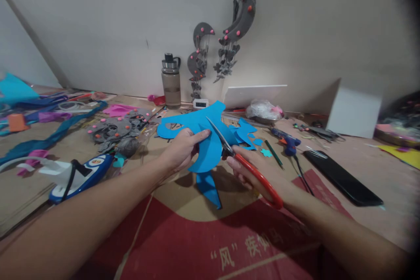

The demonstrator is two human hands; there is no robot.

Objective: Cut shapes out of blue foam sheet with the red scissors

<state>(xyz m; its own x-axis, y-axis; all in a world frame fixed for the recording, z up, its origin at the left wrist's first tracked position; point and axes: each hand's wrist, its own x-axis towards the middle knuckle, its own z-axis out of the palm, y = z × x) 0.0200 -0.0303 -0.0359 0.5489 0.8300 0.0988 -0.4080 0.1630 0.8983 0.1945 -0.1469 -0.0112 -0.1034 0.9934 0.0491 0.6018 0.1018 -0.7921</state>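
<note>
Left hand (183,146) pinches blue foam sheet (203,140) at frame centre, thumb on top. Right hand (254,170) grips red-handled scissors (244,162), blades parted across sheet. Blue offcut (208,188) hangs below. Blue glue gun (287,140), black phone (341,177) right on table (387,183); brown water bottle (171,81) behind.

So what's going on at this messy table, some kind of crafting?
A person is cutting a blue foam sheet with red-handled scissors. The left hand holds the sheet up off the cardboard-covered table, while the right hand works the scissors, blades open across the sheet. Blue offcuts, grey felt shapes and a glue gun lie around.
</note>
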